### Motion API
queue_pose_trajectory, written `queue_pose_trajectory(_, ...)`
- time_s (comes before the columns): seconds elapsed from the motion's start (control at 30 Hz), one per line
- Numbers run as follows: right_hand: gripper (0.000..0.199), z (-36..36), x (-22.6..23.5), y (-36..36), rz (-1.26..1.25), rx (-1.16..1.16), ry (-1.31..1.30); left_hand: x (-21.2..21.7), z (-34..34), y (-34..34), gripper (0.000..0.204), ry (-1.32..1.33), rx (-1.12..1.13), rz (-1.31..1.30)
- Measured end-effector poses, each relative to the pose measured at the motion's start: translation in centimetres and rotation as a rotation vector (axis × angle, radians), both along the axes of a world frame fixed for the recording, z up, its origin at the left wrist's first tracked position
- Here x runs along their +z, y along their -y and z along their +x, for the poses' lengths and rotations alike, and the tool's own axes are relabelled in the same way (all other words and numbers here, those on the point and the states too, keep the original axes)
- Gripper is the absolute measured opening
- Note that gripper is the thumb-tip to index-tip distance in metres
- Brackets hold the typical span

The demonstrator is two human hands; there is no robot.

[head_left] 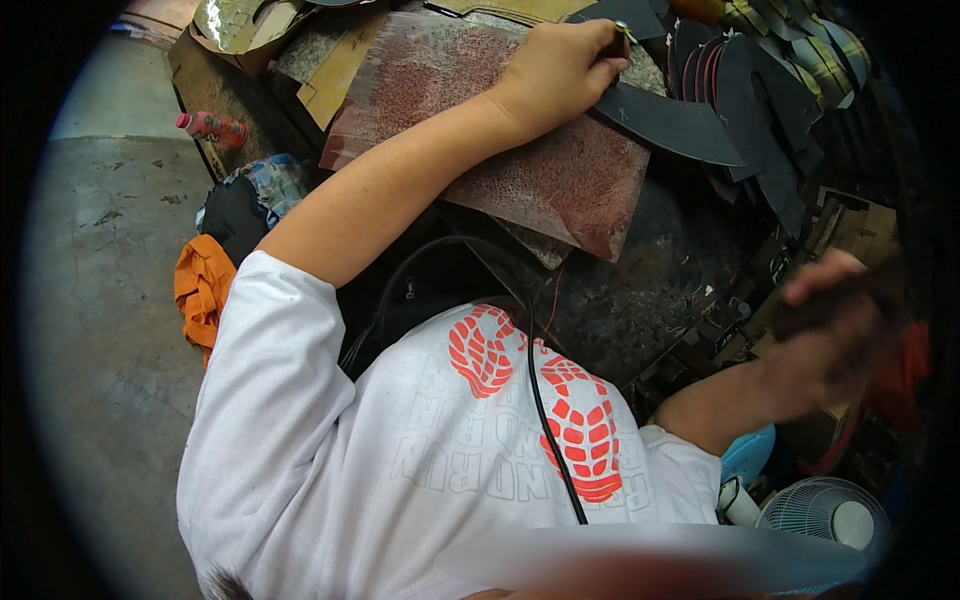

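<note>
While the left hand reaches out toward twelve o'clock, its fingers are pinched together on the near end of a dark curved piece, a flat, sickle-shaped cut of sheet material that lies half on a mottled red board and half toward the stack at one o'clock. A small yellowish tip shows between the fingertips; what it belongs to cannot be told. The piece looks thin, light and bendable, likely to flop if lifted by one end, so a pinch near its broad middle or a flat palm under it would seem the steadier hold. Its matte face should not be slippery.

The right hand, at three o'clock, is blurred; the fingers seem curled around something dark, but whether they truly grip it cannot be told.

More dark cut shapes fan out at one o'clock, some with red edges, and checked ones lie beyond them. A small pink bottle with a patterned label lies on its side at ten o'clock. An orange cloth is bunched at nine o'clock on the concrete floor, and a small white fan sits at four o'clock.
</note>
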State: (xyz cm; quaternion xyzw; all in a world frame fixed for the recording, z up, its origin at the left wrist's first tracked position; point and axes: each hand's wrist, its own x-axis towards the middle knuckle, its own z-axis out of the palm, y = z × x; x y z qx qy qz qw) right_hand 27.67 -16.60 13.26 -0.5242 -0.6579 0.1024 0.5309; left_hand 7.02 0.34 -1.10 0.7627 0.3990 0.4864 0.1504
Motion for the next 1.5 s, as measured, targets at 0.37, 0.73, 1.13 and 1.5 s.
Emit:
queue_pose_trajectory(0.37,0.049,0.0,-10.5,-2.1,-0.468,-0.126,0.229,-0.5,0.6,0.4,0.015,-0.045,-0.025,0.072)
queue_pose_trajectory(0.73,0.05,-1.0,-13.2,-1.1,-0.473,-0.161,0.231,1.4,-4.1,0.9,0.019,0.963,-0.206,-0.807)
queue_pose_trajectory(1.13,0.048,-1.3,-12.8,-1.0,-0.559,-0.155,0.084,0.7,-1.7,1.6,0.02,0.527,-0.353,-0.728)
queue_pose_trajectory(1.5,0.043,-1.2,-8.7,0.6,-0.589,-0.213,-0.027,2.1,-5.3,-3.8,0.007,0.97,-0.78,-1.016)
